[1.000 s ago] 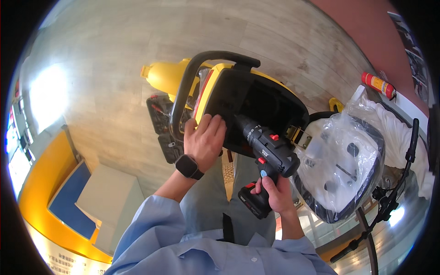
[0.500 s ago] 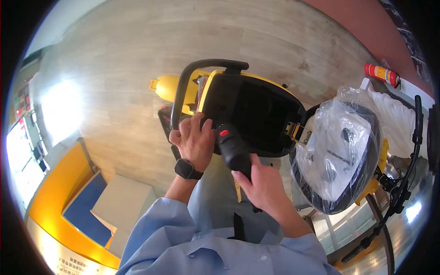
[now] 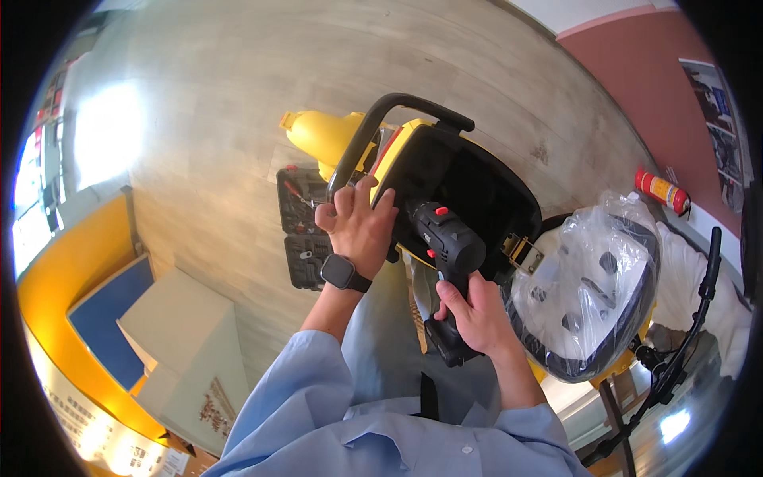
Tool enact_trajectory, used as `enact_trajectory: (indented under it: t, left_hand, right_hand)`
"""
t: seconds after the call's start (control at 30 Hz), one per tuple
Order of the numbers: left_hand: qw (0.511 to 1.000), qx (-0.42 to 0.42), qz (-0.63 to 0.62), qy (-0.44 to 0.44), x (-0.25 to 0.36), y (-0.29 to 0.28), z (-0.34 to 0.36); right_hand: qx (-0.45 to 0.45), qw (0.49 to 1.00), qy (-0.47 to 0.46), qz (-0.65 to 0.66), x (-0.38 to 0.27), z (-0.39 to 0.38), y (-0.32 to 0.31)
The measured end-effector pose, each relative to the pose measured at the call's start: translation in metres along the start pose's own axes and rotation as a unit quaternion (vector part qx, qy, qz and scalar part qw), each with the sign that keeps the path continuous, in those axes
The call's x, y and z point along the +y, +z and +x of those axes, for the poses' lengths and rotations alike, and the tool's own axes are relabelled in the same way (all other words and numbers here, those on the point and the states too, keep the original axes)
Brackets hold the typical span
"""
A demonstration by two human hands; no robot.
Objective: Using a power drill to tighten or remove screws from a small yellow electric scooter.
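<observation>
My right hand (image 3: 479, 312) is wrapped round the grip of a black cordless drill (image 3: 451, 242) with red buttons. The drill's front end points up and left, over the near left part of an open black compartment (image 3: 477, 179) in a yellow scooter. At the compartment's left edge, beside a curved black grab rail (image 3: 367, 131), rests my left hand (image 3: 358, 226). Its fingers are spread and seem to hold nothing. The seat (image 3: 592, 286), wrapped in clear plastic, is swung over to the right on a metal hinge (image 3: 520, 252). The drill's tip is partly hidden.
An open black tool case (image 3: 304, 258) lies on the floor left of the scooter. Farther right are a handlebar (image 3: 702, 290) and a red fire extinguisher (image 3: 662, 191) by the wall. A white box (image 3: 179, 326) and a yellow curved panel (image 3: 83, 282) stand at the left.
The view has shifted, bringing the tool case into sight. The drill has swung so its body shows more from the side. My left hand stays at the compartment's edge.
</observation>
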State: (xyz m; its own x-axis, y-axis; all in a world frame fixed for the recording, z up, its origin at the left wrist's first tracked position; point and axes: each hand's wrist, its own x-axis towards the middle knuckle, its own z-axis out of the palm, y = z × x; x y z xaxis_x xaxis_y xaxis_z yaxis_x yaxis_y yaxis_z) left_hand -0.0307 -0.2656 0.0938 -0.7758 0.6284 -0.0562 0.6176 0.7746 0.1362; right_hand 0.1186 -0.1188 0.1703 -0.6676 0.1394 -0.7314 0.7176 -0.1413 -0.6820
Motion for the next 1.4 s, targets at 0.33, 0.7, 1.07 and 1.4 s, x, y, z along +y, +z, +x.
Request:
enact_trajectory:
  t: [0.33, 0.7, 1.07, 1.4]
  left_hand:
    - [0.999, 0.043, -0.018, -0.025, 0.000, 0.021, -0.008]
    - [0.995, 0.024, -0.072, -0.071, 0.008, 0.026, -0.010]
    - [0.985, -0.023, -0.107, -0.133, 0.021, 0.023, 0.001]
    - [0.990, -0.009, -0.086, -0.110, 0.019, 0.027, -0.002]
  right_hand:
    - [-0.007, 0.995, 0.031, 0.097, -0.006, -0.017, -0.008]
    - [0.014, 0.994, 0.042, 0.099, 0.011, -0.016, -0.011]
    - [0.018, 0.972, 0.062, 0.227, 0.017, -0.012, -0.010]
    - [0.015, 0.962, 0.079, 0.261, 0.030, -0.018, -0.010]
